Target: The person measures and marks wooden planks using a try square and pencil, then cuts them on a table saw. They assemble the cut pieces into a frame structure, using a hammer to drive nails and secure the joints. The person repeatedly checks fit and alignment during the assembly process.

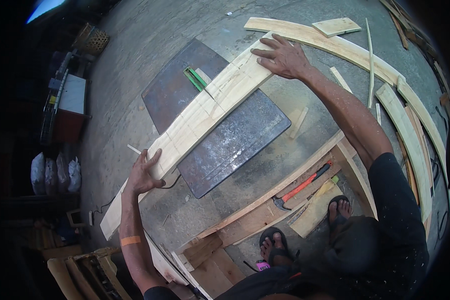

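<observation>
Left hand (142, 176) and right hand (287, 58), fingers wide, lie far apart on the wooden plank (197, 120), probably for balance.

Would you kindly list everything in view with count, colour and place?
Tabletop: one, dark grey, centre
Long board: one, pale, across tabletop
Fitting: one, green, tabletop
Curved boards: several, pale, right
Floor: one, grey, throughout
Offcuts: several, pale, floor
Frame: one, light brown, lower centre
Hammer: one, red-black, lower centre
Basket: one, tan, upper left
Sacks: four, whitish, left
Cabinet: one, white and reddish, left
Woodpile: one, brown, lower left
Small object: one, pink, lower centre
Sandals: two, black, feet
Armband: one, orange, left forearm
Left hand: one, board's lower part
Right hand: one, board's upper end
Feet: two, in sandals
</observation>
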A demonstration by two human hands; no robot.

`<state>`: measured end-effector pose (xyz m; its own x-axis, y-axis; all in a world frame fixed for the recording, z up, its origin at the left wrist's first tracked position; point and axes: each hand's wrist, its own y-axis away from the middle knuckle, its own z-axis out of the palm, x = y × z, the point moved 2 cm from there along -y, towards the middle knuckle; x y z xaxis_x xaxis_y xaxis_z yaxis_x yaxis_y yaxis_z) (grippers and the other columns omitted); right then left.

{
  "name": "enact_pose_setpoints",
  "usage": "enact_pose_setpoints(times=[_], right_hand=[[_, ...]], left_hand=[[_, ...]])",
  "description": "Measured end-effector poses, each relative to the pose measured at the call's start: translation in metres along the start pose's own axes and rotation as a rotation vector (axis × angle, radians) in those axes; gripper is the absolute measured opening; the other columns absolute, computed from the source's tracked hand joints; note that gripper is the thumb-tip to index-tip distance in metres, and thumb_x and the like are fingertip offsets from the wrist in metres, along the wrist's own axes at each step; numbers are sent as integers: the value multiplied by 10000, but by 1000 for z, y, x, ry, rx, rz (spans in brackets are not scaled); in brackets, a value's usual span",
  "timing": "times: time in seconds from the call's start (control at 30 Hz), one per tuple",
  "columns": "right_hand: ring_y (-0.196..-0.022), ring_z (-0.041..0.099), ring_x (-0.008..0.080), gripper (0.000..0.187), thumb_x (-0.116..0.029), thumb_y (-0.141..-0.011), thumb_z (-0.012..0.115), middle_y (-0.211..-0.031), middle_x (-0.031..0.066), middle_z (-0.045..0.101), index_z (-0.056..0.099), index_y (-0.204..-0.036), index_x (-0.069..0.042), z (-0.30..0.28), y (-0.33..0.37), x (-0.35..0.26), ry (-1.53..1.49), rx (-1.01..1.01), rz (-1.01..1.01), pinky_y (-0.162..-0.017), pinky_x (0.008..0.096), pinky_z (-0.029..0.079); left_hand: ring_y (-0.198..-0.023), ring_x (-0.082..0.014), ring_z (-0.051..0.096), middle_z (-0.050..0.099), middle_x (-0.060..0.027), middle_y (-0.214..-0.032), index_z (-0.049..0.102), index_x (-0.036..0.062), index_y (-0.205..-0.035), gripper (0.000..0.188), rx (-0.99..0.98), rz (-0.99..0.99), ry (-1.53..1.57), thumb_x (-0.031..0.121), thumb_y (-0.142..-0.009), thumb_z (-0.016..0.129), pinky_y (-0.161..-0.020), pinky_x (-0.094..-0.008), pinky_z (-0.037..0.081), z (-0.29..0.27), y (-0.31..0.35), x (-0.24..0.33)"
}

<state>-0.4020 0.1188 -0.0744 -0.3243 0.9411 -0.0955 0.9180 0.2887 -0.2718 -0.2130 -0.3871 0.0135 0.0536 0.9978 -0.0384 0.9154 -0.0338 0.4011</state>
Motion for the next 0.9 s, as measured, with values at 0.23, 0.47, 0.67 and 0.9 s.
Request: enact_pose_setpoints(times=[0.23, 0.47, 0.67, 0.9], right_hand=[[-1505, 318, 291, 492, -574, -1019, 343, -1616, -1, 387, 508, -1465, -444, 5, -9, -1, 89, 6, 24, -1051, 704, 373], [-1493, 341, 292, 484, -570, -1016, 356, -1607, -5, 404, 524, -1453, -449, 1, -12, -3, 15, 12, -2, -1038, 649, 417], [-1480, 358, 291, 478, -573, -1013, 368, -1591, -5, 422, 536, -1444, -451, -1, -16, -4, -9, 40, 2, -1044, 646, 424], [-1480, 358, 292, 474, -569, -1014, 369, -1585, -3, 426, 541, -1440, -449, 0, -21, -5, 19, 47, -4, -1035, 659, 431]], left_hand=[[-1493, -447, 297, 250, -297, -1618, 448, 327, -1538, 1186, -5, 8, 13, 258, -446, 906, -1218, -495, 311, -3, -6, -1], [-1495, -445, 291, 239, -303, -1620, 444, 330, -1539, 1190, -24, -12, 22, 253, -446, 908, -1223, -490, 303, -5, -10, -2], [-1493, -442, 301, 241, -308, -1618, 442, 329, -1540, 1189, -16, -1, 3, 248, -448, 907, -1221, -484, 307, -7, -13, -5], [-1492, -439, 304, 245, -299, -1622, 437, 354, -1539, 1191, -13, -2, -8, 264, -446, 903, -1224, -480, 305, -9, -18, -9]])
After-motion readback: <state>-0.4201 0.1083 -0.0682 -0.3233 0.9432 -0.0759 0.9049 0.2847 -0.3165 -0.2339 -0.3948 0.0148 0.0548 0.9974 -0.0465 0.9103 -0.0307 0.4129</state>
